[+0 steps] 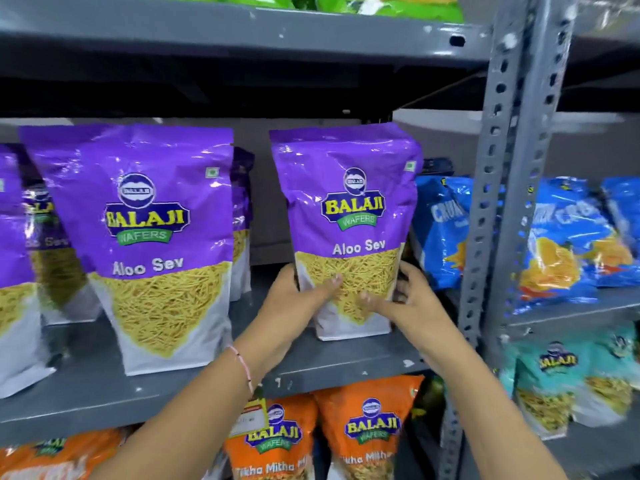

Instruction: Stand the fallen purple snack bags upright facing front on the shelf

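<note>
A purple Aloo Sev bag (349, 216) stands upright, front facing me, on the grey shelf (332, 362) right of centre. My left hand (298, 296) grips its lower left edge and my right hand (405, 299) grips its lower right edge, thumbs across the front. A second purple bag (149, 237) stands upright to the left, facing front. More purple bags stand behind it (242, 216) and at the far left (14, 271), partly hidden.
Blue snack bags (443, 233) lean just right of the held bag. A perforated grey upright post (498, 188) divides the shelving. Orange bags (360, 431) fill the shelf below, green bags (388, 5) the one above, teal bags (561, 379) lower right.
</note>
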A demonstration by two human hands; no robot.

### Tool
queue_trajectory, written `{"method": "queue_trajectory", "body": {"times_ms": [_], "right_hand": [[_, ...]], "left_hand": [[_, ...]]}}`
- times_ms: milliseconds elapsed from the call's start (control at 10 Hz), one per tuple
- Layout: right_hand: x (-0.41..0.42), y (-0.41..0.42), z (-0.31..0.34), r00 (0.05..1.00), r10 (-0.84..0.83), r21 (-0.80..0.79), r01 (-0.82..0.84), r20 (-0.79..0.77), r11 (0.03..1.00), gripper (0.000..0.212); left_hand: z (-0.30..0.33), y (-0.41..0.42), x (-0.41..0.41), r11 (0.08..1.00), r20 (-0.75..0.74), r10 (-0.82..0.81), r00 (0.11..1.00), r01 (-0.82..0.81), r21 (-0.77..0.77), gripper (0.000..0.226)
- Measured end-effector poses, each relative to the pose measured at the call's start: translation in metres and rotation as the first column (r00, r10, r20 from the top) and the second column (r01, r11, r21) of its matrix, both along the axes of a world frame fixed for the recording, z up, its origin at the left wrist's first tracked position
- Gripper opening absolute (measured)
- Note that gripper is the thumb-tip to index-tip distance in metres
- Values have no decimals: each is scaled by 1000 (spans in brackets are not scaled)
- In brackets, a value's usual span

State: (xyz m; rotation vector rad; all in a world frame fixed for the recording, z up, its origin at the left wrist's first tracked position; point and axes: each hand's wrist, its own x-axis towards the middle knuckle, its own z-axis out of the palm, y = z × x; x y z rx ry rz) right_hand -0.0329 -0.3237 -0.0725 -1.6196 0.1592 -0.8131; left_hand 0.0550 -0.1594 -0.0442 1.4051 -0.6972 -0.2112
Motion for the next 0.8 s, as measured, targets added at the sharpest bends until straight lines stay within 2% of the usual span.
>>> {"method": "queue_trajectory", "body": {"times_ms": [100,200,300,500,600,700,800], "right_hand": [[9,-3,14,993,-52,119,40,102,992,19],[27,-8,33,951,-197,310,118,239,943,15],[35,-8,41,915,-269,387,140,301,911,21],[46,-7,42,869,-359,469,174,340,866,26],[46,-5,39,864,-378,428,219,333,877,16],[35,15,18,841,-430,245,364,328,899,37],[22,44,9,794,-480,46,501,373,864,53]], "left_hand": [[24,-3,4,978,-43,142,989,-147,-148,23],[60,-9,13,908,-7,290,957,-278,-314,21],[70,-11,17,886,11,330,944,-306,-347,13],[68,-21,29,854,-127,291,948,-317,-412,18],[68,-21,19,839,-102,322,941,-334,-429,8],[37,-4,-4,858,86,331,940,-261,-442,32],[17,20,-21,888,254,358,898,-243,-391,44]]}}
